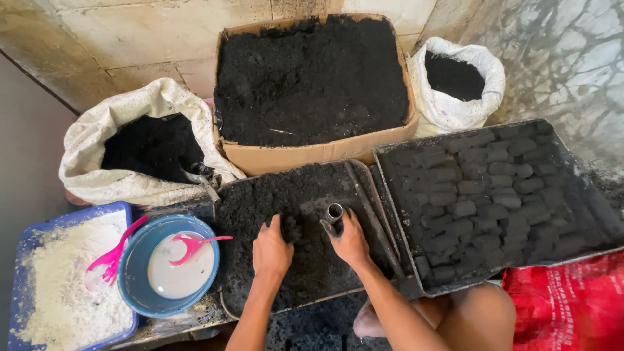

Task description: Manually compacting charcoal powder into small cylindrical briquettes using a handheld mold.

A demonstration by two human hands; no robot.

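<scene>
Floor: lying stained and pale, stone-like, dusted black around the mixing tray [364, 188].
Mixing tray: sitting centre, shallow dark metal, holding loose black charcoal mix [260, 201], crumbly and damp-looking.
Left hand [272, 250]: pressing into the mix at tray centre, fingers [276, 224] curling around a dark clump.
Right hand [351, 240]: gripping the metal tube mould [334, 214] just right of the clump, fingers wrapped narrow about its lower part.
Tube handling: likely stiff, light, gritty; best taken round the barrel.
Clump handling: probably soft, crumbling easily.
Right of tray: lying in rows, pressed dark briquettes [481, 195].
Behind tray: standing full, cardboard box [312, 156] and white sacks [91, 149].
Left of tray: sitting with pink spoons, blue bowl [133, 286], bin of white powder [58, 292].
</scene>
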